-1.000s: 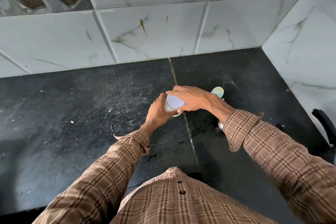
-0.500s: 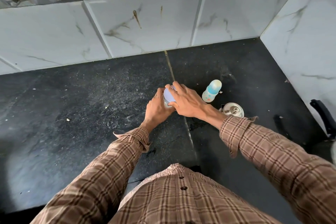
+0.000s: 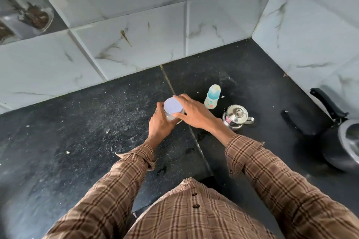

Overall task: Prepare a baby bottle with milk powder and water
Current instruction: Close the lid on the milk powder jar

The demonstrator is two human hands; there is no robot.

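From the head view, my left hand [image 3: 160, 125] is curled around the side of the small jar [image 3: 173, 111], fingers wrapped on its clear wall and thumb up near the rim. My right hand [image 3: 195, 113] comes over from the other side, fingers spread and bent, fingertips [image 3: 179, 116] pressing on the edge of the jar's pale lilac lid [image 3: 172, 105]; I am gripping the lid rather than the body. The jar stands upright on the dark stone surface [image 3: 77, 141], right by the seam that runs across it.

The baby bottle [image 3: 212, 99] stands upright just beyond my right hand, to the right of the jar and apart from it, its cap on. Near the bottle, closer to me, sits a small steel kettle [image 3: 236, 116] with its lid on, close beside my right wrist. Well to the right of the jar, at the edge of the view, lies a dark pan [image 3: 342, 141] with a black handle.
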